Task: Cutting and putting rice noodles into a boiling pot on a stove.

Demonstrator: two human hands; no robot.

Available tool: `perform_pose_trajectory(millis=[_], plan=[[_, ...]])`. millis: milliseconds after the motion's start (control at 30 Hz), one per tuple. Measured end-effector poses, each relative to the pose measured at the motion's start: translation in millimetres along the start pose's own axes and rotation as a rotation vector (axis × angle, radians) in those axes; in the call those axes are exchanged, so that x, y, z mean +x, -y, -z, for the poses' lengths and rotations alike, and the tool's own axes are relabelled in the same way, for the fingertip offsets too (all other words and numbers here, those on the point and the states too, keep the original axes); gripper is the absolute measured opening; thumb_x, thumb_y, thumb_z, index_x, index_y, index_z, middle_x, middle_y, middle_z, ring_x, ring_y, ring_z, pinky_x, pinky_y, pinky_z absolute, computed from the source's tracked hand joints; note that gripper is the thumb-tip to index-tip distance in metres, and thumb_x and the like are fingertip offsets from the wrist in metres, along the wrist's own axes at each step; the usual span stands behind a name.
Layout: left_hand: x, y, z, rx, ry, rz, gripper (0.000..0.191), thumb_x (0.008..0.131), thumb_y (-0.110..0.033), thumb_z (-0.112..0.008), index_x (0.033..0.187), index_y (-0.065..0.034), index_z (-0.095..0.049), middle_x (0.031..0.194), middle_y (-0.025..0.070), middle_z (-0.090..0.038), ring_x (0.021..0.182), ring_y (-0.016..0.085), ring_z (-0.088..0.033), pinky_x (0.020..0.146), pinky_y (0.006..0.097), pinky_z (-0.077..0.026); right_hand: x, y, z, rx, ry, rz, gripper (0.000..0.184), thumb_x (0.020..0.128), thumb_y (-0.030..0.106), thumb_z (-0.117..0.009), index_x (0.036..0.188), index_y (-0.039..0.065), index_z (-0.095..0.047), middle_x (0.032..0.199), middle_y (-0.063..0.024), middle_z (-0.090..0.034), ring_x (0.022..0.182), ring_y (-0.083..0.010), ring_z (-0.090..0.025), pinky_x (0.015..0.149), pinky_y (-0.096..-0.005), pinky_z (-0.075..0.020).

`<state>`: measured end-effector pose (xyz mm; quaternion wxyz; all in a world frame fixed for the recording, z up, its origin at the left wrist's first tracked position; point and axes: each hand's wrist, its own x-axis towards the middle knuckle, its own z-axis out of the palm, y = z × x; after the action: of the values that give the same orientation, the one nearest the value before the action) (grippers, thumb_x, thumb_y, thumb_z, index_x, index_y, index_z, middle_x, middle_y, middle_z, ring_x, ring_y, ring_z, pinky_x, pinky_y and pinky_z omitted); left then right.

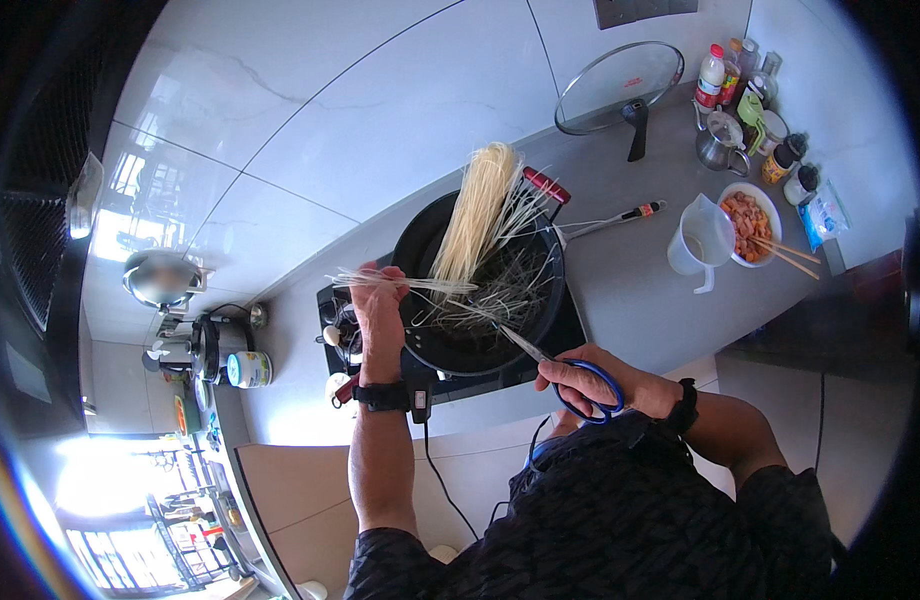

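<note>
A black wok (475, 366) with red handles stands on the hob. A large bundle of dry rice noodles (479, 202) leans in it against the far rim, with loose strands spread over the bottom. My left hand (380, 300) is closed around a thin sheaf of noodles (437, 285) at the wok's left rim. By its blue handles, my right hand (584, 379) holds a pair of scissors (524, 345) at the near right rim. Their blades point to the loose strands; whether the tips touch them I cannot tell.
A glass lid (617, 90) leans on the tiled wall. On the counter at right are a skimmer (617, 217), a plastic measuring jug (700, 236), a bowl of diced meat (745, 217) with chopsticks, a metal pot (719, 150) and several bottles. A pressure cooker stands at left.
</note>
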<state>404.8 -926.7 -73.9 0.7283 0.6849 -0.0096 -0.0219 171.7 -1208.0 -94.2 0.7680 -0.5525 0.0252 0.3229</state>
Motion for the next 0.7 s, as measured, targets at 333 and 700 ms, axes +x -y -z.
perform_pose_trajectory(millis=[333,700], plan=[[7.3,22.9,5.7,-0.013,0.018,0.094,0.033,0.090,-0.001,-0.065,0.122,0.0015,-0.057,0.094,0.0088,-0.068,0.078,0.013,-0.060,0.071,0.0259,-0.046,3.5,2.3,-0.8,0.069,-0.030,-0.038,0.055,0.105,0.054,-0.057,0.108,0.001,-0.071,0.062,0.0015,-0.057,0.050,-0.0088,-0.055,0.055,-0.0247,-0.0475],[-12.6,-6.0,14.4,0.278,0.154,0.268,0.022,0.093,0.003,-0.063,0.115,0.0002,-0.068,0.126,0.0085,-0.064,0.114,0.021,-0.063,0.096,0.0319,-0.052,9.7,-8.2,-0.2,0.095,-0.043,-0.065,0.056,0.103,0.055,-0.059,0.109,0.001,-0.070,0.062,0.0012,-0.058,0.049,-0.0083,-0.055,0.051,-0.0266,-0.0475]])
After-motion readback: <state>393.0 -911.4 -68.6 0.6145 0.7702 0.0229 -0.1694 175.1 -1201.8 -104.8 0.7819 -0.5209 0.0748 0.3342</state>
